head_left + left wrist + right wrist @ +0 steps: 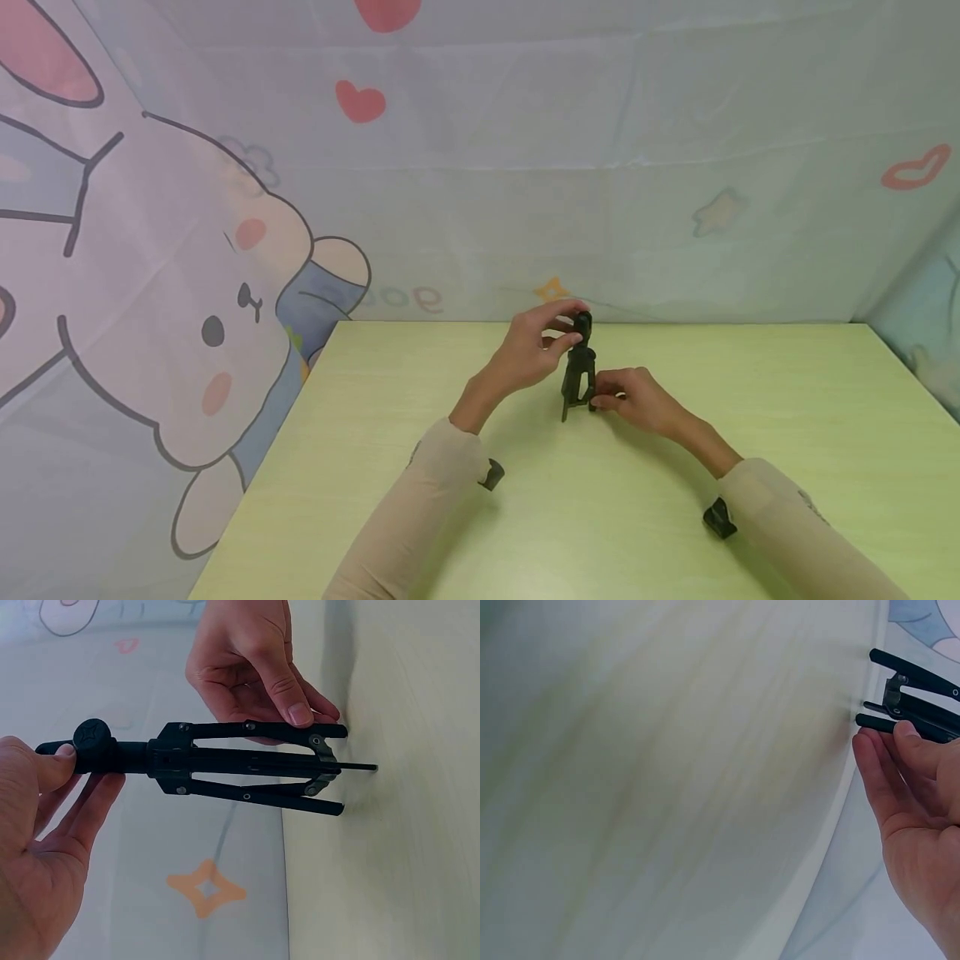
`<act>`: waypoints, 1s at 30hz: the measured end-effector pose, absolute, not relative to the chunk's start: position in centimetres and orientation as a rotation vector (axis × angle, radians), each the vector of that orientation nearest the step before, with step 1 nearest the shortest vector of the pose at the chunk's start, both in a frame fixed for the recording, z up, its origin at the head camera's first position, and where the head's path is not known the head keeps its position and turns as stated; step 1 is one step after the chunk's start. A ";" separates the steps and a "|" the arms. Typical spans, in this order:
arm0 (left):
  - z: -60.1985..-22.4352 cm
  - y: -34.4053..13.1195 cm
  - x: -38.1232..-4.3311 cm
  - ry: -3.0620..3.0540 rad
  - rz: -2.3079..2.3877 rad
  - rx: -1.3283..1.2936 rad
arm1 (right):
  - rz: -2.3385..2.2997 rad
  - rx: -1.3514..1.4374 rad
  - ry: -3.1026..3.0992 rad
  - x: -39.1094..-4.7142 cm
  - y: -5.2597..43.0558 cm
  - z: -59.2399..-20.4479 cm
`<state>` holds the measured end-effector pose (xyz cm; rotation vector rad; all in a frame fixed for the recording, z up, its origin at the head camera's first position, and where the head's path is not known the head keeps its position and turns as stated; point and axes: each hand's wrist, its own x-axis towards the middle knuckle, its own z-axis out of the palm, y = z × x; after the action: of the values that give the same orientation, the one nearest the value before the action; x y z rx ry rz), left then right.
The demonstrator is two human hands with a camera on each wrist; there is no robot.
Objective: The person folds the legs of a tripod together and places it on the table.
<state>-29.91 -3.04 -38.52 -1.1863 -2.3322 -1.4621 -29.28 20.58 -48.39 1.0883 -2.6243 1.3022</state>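
Observation:
A small black tripod is upright over the far part of the table, its legs partly spread. My left hand grips its head, thumb on one side and fingers on the other, next to a round knob in the left wrist view. Lower down, my right hand pinches one leg near its foot between thumb and fingers. A thin centre rod sticks out between the legs. Whether the feet touch the table, I cannot tell.
The pale yellow-green table ends at a hanging cloth printed with hearts, stars and a large rabbit. Black straps or mounts show at both sleeve cuffs.

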 end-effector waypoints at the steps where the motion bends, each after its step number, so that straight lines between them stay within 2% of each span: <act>1: -38.5 -3.0 -29.9 -2.331 -1.454 -1.188 | 1.301 1.092 -2.622 -29.3 20.6 -48.4; 30: -39.1 -3.6 -30.0 -2.269 -1.459 -1.186 | 1.384 1.107 -2.623 -29.5 20.0 -48.3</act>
<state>-30.02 -3.55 -39.08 -1.1862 -2.2694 -1.4586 -29.49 20.02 -48.30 1.1073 -2.6229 1.3835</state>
